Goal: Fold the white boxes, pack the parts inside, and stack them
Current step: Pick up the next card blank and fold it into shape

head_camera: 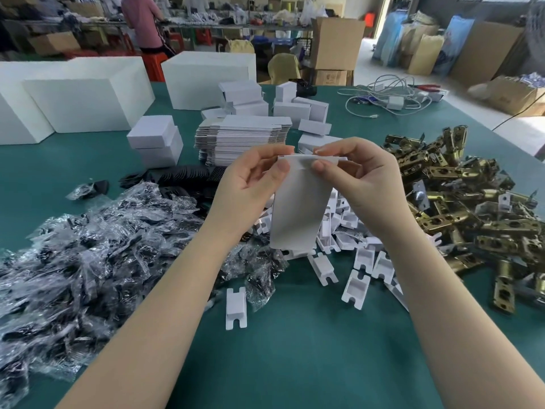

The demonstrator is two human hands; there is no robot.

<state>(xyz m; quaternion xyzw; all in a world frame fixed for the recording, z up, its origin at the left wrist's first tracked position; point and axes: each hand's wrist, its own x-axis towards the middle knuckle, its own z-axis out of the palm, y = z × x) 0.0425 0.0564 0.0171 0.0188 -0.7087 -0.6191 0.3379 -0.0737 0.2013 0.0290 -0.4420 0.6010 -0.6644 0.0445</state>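
Both my hands hold one small white box (pixel 298 208) upright above the table's middle. My left hand (pixel 250 184) pinches its top left corner and my right hand (pixel 356 178) pinches the top flap on the right. Behind it lies a stack of flat white box blanks (pixel 241 137). Folded white boxes (pixel 156 143) stand stacked at the left, and more (pixel 298 107) sit further back. Brass latch parts (pixel 460 202) are heaped at the right, bagged black parts (pixel 88 246) at the left, and white plastic inserts (pixel 354 255) lie below the box.
The green table (pixel 295 349) has bare cloth near me. Large white cartons (pixel 82 95) stand at the back left. White cables (pixel 389 95) lie at the back right. A person in pink (pixel 144 22) stands far behind, among cardboard cartons (pixel 336 45).
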